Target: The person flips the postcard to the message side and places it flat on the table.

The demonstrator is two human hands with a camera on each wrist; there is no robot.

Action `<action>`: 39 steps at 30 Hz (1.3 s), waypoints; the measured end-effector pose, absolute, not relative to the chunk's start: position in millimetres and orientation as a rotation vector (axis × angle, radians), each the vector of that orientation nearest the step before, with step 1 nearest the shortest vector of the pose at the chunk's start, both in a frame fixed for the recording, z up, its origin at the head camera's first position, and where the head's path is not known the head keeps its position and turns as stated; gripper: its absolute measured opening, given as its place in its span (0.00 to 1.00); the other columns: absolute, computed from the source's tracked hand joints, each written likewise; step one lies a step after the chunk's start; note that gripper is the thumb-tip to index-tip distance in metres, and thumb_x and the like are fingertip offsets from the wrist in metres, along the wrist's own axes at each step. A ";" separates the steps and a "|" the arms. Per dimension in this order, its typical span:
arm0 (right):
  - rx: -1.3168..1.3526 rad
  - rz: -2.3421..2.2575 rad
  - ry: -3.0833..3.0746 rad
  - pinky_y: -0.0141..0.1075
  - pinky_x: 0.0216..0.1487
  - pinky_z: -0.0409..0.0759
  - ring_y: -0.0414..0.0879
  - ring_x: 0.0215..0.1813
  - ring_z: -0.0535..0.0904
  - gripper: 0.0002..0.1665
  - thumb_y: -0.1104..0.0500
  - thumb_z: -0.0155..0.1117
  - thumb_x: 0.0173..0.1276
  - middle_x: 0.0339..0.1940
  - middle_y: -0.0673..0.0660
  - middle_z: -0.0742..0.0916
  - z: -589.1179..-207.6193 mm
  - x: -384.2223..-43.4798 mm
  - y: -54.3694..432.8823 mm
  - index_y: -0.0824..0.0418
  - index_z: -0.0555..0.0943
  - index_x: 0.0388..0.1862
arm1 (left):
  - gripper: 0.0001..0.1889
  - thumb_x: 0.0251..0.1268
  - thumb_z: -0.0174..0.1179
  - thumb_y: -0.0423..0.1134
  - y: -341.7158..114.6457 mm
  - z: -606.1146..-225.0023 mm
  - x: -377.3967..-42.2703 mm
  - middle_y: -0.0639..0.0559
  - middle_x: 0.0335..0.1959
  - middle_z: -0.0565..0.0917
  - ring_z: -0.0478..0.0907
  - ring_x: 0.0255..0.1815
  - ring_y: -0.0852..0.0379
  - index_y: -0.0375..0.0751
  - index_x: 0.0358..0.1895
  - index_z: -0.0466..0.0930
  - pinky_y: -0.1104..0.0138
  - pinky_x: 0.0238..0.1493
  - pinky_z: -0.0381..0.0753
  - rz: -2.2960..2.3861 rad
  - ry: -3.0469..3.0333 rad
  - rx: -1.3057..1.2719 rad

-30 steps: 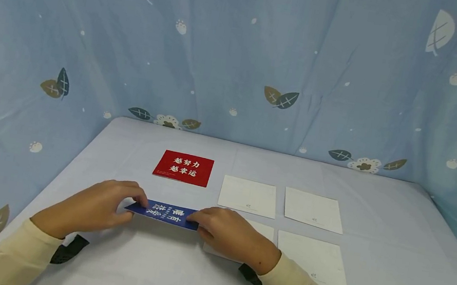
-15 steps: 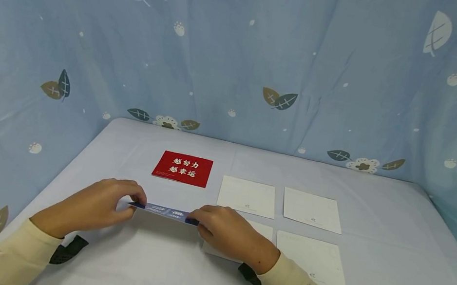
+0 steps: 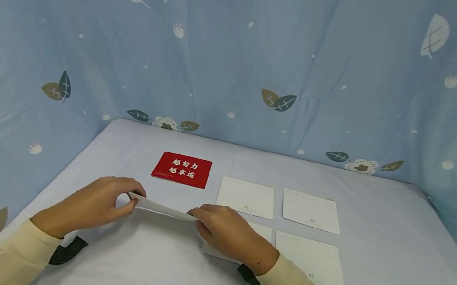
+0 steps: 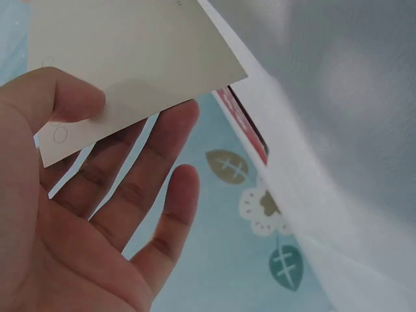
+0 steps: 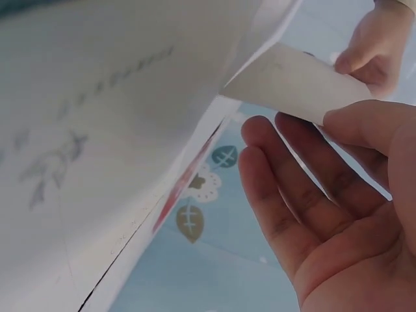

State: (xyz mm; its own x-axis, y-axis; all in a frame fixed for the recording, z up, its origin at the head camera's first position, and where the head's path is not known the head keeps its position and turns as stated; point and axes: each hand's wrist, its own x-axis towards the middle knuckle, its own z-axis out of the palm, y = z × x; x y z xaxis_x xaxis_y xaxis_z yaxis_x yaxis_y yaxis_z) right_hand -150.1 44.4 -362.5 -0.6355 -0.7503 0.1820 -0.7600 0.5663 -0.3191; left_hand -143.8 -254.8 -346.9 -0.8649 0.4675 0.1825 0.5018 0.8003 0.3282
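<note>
Between both hands a postcard [image 3: 163, 208] is held tilted above the white table, its pale back facing the person. My left hand [image 3: 102, 202] pinches its left end; in the left wrist view the thumb lies on the pale side of the postcard [image 4: 136, 58] and fingers are behind it. At the other end my right hand [image 3: 237, 235] pinches the card, thumb on the pale face of the postcard [image 5: 286, 81] in the right wrist view. Beyond the hands lies a red card [image 3: 182, 169] with white characters. The held card's blue face is hidden now.
Several white cards lie face down in two rows on the right, among them a back-row card [image 3: 311, 210] and a front-row card [image 3: 311, 262]. My right hand partly covers another white card [image 3: 261, 231]. A blue leaf-patterned curtain [image 3: 232, 54] surrounds the white table [image 3: 386, 245].
The postcard has turned in my hands: its blue printed face showed one second ago, narrowed to a sliver, and now the pale back shows. Both hands stay in nearly the same place.
</note>
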 end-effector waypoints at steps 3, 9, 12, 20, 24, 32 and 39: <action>1.332 0.572 -2.743 0.24 0.47 0.83 0.37 0.43 0.86 0.17 0.63 0.65 0.70 0.45 0.49 0.90 -361.6 -149.7 44.1 0.56 0.83 0.57 | 0.11 0.60 0.66 0.30 -255.3 -347.5 -144.3 0.62 0.39 0.86 0.80 0.36 0.67 0.49 0.44 0.85 0.63 0.39 0.85 -0.614 -2.878 -0.769; 1.318 0.559 -2.721 0.24 0.45 0.82 0.35 0.40 0.86 0.21 0.64 0.65 0.69 0.44 0.49 0.91 -360.8 -149.4 43.8 0.56 0.80 0.61 | 0.14 0.62 0.65 0.32 -254.8 -346.9 -146.0 0.60 0.38 0.86 0.77 0.34 0.66 0.46 0.50 0.82 0.73 0.28 0.75 -0.678 -2.904 -0.726; 1.312 0.557 -2.716 0.19 0.37 0.77 0.31 0.29 0.78 0.25 0.64 0.65 0.69 0.35 0.47 0.90 -360.8 -149.8 43.9 0.54 0.77 0.65 | 0.15 0.63 0.65 0.32 -254.5 -346.7 -146.0 0.60 0.34 0.84 0.76 0.32 0.65 0.46 0.52 0.81 0.74 0.25 0.74 -0.705 -2.933 -0.693; 1.306 0.605 -2.733 0.18 0.30 0.72 0.31 0.24 0.73 0.37 0.64 0.66 0.69 0.30 0.47 0.88 -360.4 -150.2 44.5 0.53 0.66 0.75 | 0.18 0.64 0.65 0.32 -254.9 -349.7 -147.2 0.63 0.28 0.79 0.74 0.29 0.67 0.47 0.56 0.77 0.73 0.24 0.76 -0.780 -2.929 -0.699; 1.295 0.613 -2.737 0.17 0.30 0.72 0.31 0.22 0.72 0.39 0.64 0.65 0.69 0.29 0.47 0.89 -360.4 -149.9 45.2 0.52 0.63 0.77 | 0.19 0.64 0.66 0.32 -254.5 -351.7 -148.8 0.64 0.28 0.80 0.74 0.29 0.70 0.46 0.57 0.77 0.73 0.26 0.76 -0.798 -2.897 -0.722; 1.290 0.625 -2.758 0.17 0.29 0.71 0.30 0.22 0.71 0.37 0.64 0.65 0.69 0.29 0.46 0.88 -360.5 -149.2 45.1 0.51 0.64 0.75 | 0.23 0.63 0.67 0.31 -252.9 -353.0 -149.7 0.63 0.26 0.80 0.73 0.27 0.71 0.44 0.61 0.73 0.73 0.25 0.75 -0.806 -2.920 -0.704; 1.252 0.553 -2.777 0.20 0.31 0.74 0.33 0.28 0.75 0.36 0.62 0.67 0.68 0.30 0.48 0.87 -363.3 -149.4 44.1 0.52 0.69 0.74 | 0.26 0.58 0.72 0.33 -251.6 -362.1 -151.0 0.62 0.25 0.77 0.72 0.25 0.68 0.45 0.60 0.74 0.73 0.24 0.76 -0.846 -2.954 -0.673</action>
